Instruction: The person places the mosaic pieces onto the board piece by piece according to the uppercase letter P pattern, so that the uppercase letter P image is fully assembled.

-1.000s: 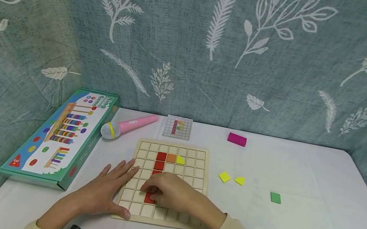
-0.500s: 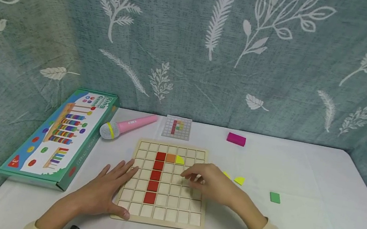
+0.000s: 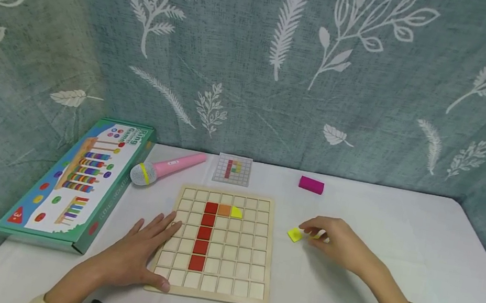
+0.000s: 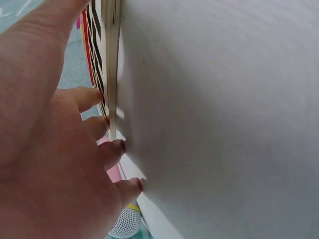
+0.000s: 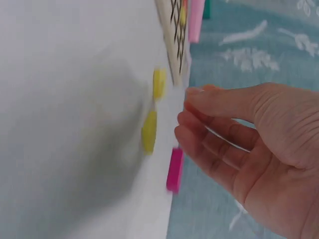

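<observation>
Wooden grid board [image 3: 215, 245] lies flat on a white table [image 3: 394, 281], near the person's edge. Its shallow square cells hold tiles in place: 5 red tiles [image 3: 203, 234] form 1 upright column, and at the column's top an orange tile [image 3: 224, 210] and a yellow quarter-round tile [image 3: 236, 212] continue to the right.

Left hand [image 3: 131, 255] rests flat on the board's near-left corner, fingers straight and spread, thumb along the front edge. It appears to steady the board so it does not slide. The left wrist view shows the fingertips [image 4: 117, 145] lying against the board's edge.

Right hand [image 3: 333, 242] hovers over the table to the right of the board, above 2 loose yellow tiles. 1 yellow square tile [image 3: 294, 234] lies just left of the fingertips; the other yellow tile [image 3: 316, 236] is mostly hidden under them. The fingers are loosely curled with thumb and forefinger drawn close together, and the right wrist view shows them just off the tiles, holding nothing.

Behind the board sits a small pattern card [image 3: 233, 169] showing a coloured design, placed where it can be read while filling the cells. A pink toy microphone [image 3: 164, 166] lies to the card's left, and a boxed ring game [image 3: 76, 181] lies at the table's left edge. A magenta block [image 3: 311, 184] sits far back on the right. A leaf-printed curtain [image 3: 285, 63] hangs behind.
</observation>
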`<state>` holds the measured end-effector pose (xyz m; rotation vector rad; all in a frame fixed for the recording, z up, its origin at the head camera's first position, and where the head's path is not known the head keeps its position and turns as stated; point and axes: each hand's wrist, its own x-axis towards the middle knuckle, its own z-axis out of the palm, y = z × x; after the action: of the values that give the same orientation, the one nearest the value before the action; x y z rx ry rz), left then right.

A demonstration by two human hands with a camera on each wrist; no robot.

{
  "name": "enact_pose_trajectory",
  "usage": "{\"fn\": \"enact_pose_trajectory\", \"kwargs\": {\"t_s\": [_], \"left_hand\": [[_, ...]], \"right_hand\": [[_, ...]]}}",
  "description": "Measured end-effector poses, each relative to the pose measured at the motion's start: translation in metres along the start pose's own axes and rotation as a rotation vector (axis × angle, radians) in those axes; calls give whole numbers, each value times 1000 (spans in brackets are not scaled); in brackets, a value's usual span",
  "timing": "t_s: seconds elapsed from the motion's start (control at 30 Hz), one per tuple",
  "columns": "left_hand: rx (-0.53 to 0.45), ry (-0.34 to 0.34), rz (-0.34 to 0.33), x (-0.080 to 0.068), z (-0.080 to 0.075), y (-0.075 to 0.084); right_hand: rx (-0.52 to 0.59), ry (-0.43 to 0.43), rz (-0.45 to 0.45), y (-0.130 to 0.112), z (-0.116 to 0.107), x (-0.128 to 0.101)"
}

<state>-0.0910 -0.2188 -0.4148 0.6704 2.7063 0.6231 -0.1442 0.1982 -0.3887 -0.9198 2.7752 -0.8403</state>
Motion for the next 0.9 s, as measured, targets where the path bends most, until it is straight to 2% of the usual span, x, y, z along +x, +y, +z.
{"fn": "enact_pose_trajectory", "kwargs": {"t_s": [0.23,0.43,0.63,0.9], "left_hand": [[-12,3,-4,0,2,1],[-18,5,-8,-1,1,1],[-2,9,-1,-2,0,0],[2,9,-4,-1,2,-1]], "right_hand": [[-27,-41,147,25,-19,-32],[-27,-30,229,41,-30,-59],[-21,-12,245,49,-33,-75],[-46,34,250,52,-31,-79]]}}
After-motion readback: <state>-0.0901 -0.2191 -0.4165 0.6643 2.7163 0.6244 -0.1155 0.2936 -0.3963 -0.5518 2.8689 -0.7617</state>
